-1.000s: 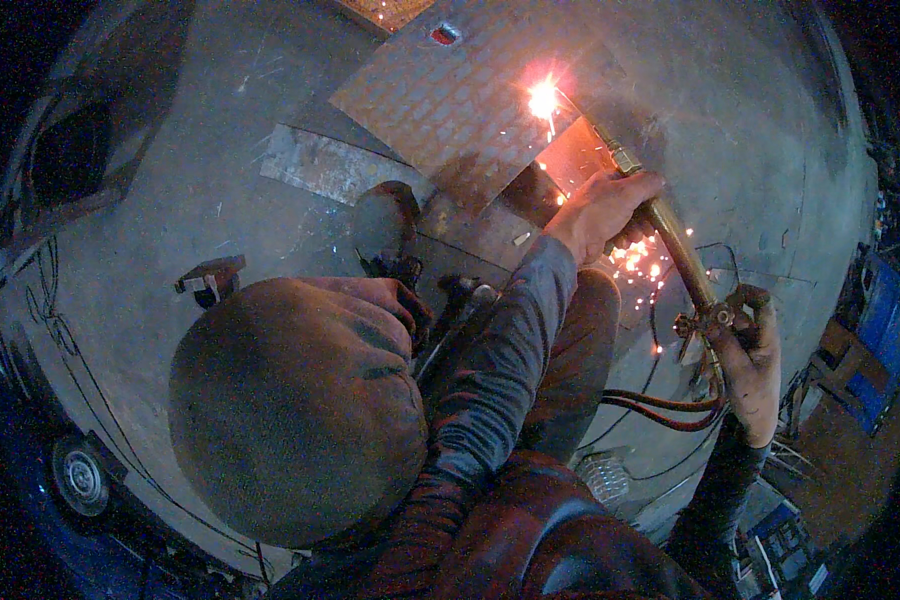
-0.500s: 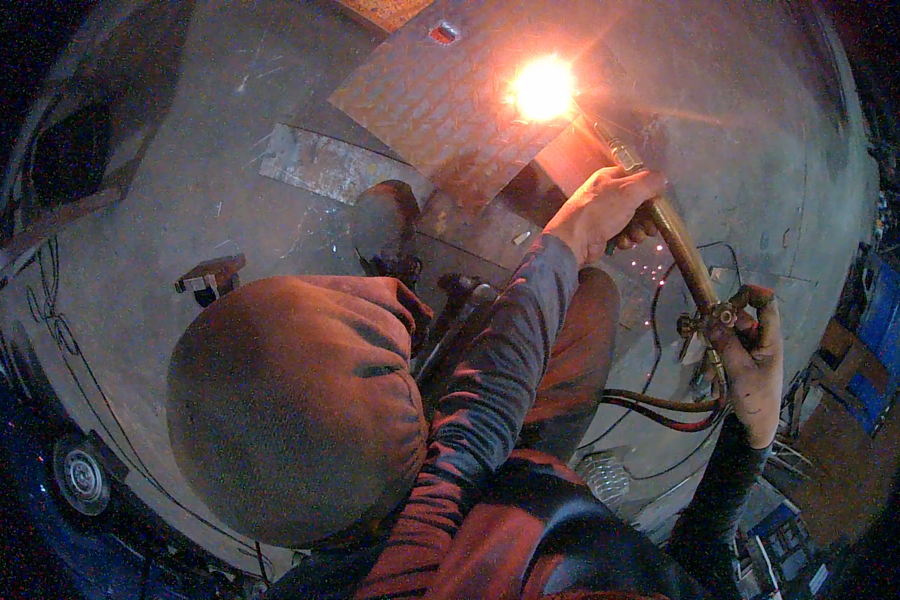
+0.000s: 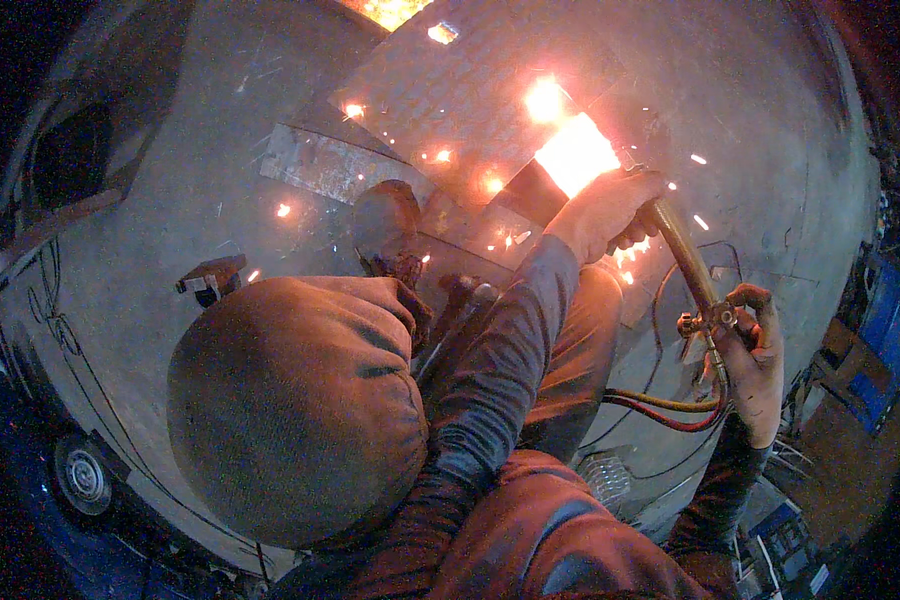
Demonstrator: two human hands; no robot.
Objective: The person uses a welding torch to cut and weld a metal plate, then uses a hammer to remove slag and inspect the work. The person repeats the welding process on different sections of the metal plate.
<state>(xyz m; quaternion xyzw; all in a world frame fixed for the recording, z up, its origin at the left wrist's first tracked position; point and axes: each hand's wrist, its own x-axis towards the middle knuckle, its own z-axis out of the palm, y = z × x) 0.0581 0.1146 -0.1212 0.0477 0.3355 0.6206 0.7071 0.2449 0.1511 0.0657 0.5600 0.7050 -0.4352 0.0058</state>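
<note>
Got my left hand curled round the torch, right hand pinching its knob. Bright flare at the metal plate, sparks all over.

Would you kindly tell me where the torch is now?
In the head view, right of centre: the torch slants down from the left hand to the right hand.

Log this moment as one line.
left hand: grips torch | right hand: holds valve end | metal plate: bright glow on it | sparks: scattered
</note>
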